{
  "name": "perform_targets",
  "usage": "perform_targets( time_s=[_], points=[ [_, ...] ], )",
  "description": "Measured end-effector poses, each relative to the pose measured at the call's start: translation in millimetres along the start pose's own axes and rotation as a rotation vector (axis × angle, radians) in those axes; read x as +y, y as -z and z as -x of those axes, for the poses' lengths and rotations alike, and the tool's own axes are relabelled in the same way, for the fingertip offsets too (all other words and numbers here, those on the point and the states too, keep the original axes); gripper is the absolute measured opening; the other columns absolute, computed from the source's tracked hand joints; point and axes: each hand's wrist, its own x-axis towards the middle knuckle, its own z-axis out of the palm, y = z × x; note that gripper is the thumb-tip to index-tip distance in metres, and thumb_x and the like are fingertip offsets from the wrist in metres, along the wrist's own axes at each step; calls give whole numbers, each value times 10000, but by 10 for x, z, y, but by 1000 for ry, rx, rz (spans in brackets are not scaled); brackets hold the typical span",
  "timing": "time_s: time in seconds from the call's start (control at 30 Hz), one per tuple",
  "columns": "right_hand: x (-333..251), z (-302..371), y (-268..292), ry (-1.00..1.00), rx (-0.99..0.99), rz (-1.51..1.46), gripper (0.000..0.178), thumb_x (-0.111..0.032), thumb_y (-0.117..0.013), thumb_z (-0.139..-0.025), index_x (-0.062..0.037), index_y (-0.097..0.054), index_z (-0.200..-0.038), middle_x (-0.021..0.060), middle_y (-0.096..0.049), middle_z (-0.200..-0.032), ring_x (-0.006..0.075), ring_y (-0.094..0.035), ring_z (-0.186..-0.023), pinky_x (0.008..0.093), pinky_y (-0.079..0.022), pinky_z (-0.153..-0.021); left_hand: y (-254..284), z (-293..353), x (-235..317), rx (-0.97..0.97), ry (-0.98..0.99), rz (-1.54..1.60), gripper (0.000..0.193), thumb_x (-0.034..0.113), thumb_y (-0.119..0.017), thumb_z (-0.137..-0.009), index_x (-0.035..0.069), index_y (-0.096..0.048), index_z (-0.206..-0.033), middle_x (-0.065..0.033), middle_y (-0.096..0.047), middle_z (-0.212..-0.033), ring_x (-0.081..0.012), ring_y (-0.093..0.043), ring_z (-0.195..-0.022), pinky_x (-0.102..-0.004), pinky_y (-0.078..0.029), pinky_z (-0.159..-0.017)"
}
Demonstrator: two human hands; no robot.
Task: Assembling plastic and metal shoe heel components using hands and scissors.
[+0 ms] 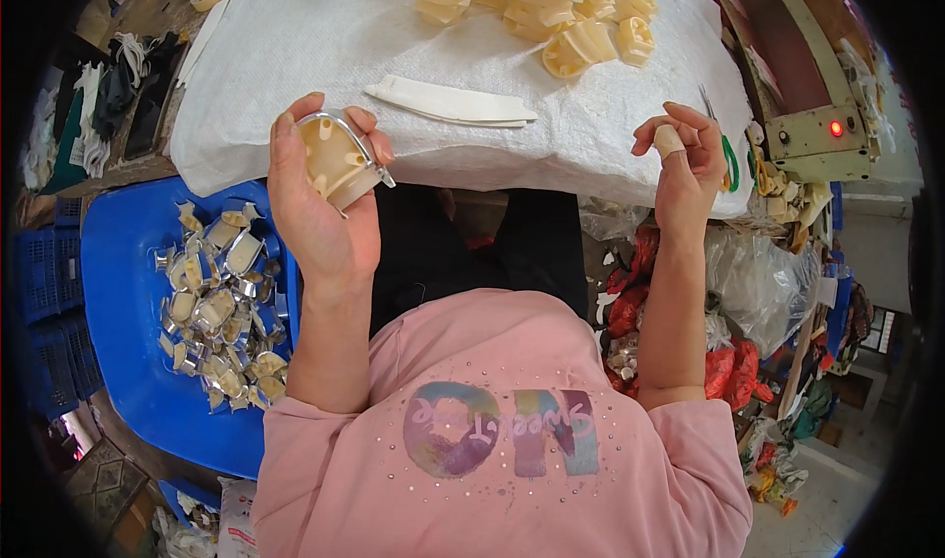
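My left hand (330, 204) is closed around a cream plastic shell (335, 155) with a shiny metal rim, held upright in front of the white-covered table (295, 27). Small pegs stand inside the shell, and a metal end juts out at its right side. Off to the right, my right hand (689, 164) is raised with loosely bent fingers. Nothing shows in it, and a tan wrap (668, 142) covers one digit. Close beside it are scissors with green handles (729, 164). On the cloth between the hands lie flat white strips (453, 102).
Several cream plastic pieces (576, 46) are heaped at the table's far side. A blue tub (123, 292) at left holds many metal-rimmed cream pieces (221, 307). At right stand a machine with a lit red lamp (836, 128), clear plastic bags (763, 282) and red bags (730, 371).
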Motion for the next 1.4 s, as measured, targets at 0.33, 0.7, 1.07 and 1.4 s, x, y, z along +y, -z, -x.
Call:
perform_targets(
  time_s=[0.33, 0.7, 1.07, 1.4],
  points=[
    [268, 112, 171, -97, 89, 51, 192, -12, -523, -850, 5, -533, -1040, 121, -628, -783, 143, -572, -666, 272, -453, -673, -49, 4, -38, 0, 4, -68, 318, 334, -368, -972, 60, -483, -1084, -152, -552, -865, -218, -527, -698, -295, -431, -623],
    [365, 329, 391, -168, 193, 69, 179, -7, -513, -856, 7, -532, -1033, 117, -629, -786, 136, -567, -662, 267, -454, -672, -127, 28, -94, -98, 29, -74, 320, 339, -371, -974, 60, -479, -1086, -148, -543, -864, -212, -520, -684, -280, -426, -617],
    [329, 344, 361, -170, 199, 138, 169, -11, -505, -871, 6, -531, -1037, 110, -628, -783, 129, -564, -670, 256, -457, -664, -83, 16, -9, -84, 21, -37, 314, 337, -368, -977, 64, -474, -1090, -145, -540, -857, -208, -516, -675, -280, -423, -611],
    [420, 223, 314, -107, 141, 133, 165, -10, -506, -874, 13, -524, -1036, 108, -619, -787, 137, -564, -677, 261, -469, -658, -29, -67, -110, -48, 12, 2, 311, 311, -375, -969, 44, -475, -1093, -159, -556, -840, -223, -534, -661, -295, -437, -610]
  ],
)
